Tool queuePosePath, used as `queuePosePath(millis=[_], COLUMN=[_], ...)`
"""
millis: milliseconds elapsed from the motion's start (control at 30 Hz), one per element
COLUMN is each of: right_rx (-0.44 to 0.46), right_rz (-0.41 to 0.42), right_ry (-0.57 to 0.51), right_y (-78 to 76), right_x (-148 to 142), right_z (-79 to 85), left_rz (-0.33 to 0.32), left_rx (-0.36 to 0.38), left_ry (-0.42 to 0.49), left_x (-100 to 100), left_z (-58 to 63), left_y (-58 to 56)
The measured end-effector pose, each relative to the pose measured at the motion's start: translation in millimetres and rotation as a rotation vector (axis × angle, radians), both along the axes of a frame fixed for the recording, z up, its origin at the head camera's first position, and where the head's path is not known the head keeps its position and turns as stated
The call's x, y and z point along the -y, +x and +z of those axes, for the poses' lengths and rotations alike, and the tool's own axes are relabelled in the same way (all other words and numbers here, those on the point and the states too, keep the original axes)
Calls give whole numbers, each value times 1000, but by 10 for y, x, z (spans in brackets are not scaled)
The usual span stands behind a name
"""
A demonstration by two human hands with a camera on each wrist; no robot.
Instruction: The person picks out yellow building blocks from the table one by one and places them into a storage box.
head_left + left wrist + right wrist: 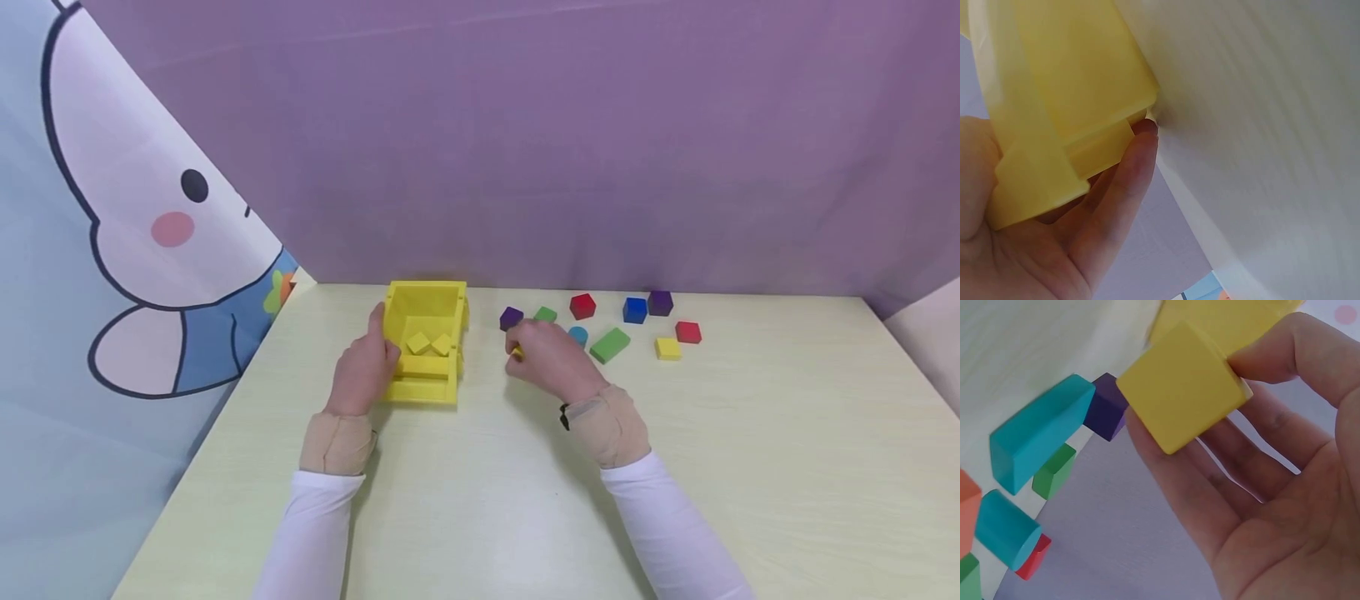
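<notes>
My left hand (363, 367) grips the left side of a yellow plastic bin (422, 390). In the left wrist view, its thumb and fingers lie on either side of the bin's yellow wall (1097, 69). Two yellow blocks (418, 342) lie inside the bin. To the right of it, my right hand (553, 360) pinches a yellow block (1182, 387) between thumb and fingers; the head view shows only a sliver of that block. A purple block (512, 317) and a small green block (545, 314) are just beyond the right hand.
Right of that hand lie a blue cylinder (578, 335), a long green block (610, 344), red blocks (582, 306), a blue block (634, 310), a second purple block (660, 302) and another yellow block (667, 348). A long teal block (1044, 434) shows in the right wrist view. A purple curtain (570, 150) hangs behind the table (465, 517).
</notes>
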State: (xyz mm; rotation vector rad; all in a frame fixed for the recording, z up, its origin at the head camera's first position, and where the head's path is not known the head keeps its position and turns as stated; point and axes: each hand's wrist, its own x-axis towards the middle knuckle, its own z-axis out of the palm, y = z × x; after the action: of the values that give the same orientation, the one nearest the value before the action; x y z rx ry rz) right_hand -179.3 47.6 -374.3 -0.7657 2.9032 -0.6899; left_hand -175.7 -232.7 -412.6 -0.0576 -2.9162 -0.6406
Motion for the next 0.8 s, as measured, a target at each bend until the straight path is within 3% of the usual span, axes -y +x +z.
queuePosePath(millis=[233, 800], right_rx=[-27, -160], right_rz=[0, 7], right_ry=[-34, -147], right_y=[-46, -106], right_x=[62, 290], right_z=[8, 92], left_rz=[4, 18], left_rx=[-2, 36], left_ry=[-3, 2], left_x=[-6, -2], left_z=[-39, 14], left_y=[3, -13])
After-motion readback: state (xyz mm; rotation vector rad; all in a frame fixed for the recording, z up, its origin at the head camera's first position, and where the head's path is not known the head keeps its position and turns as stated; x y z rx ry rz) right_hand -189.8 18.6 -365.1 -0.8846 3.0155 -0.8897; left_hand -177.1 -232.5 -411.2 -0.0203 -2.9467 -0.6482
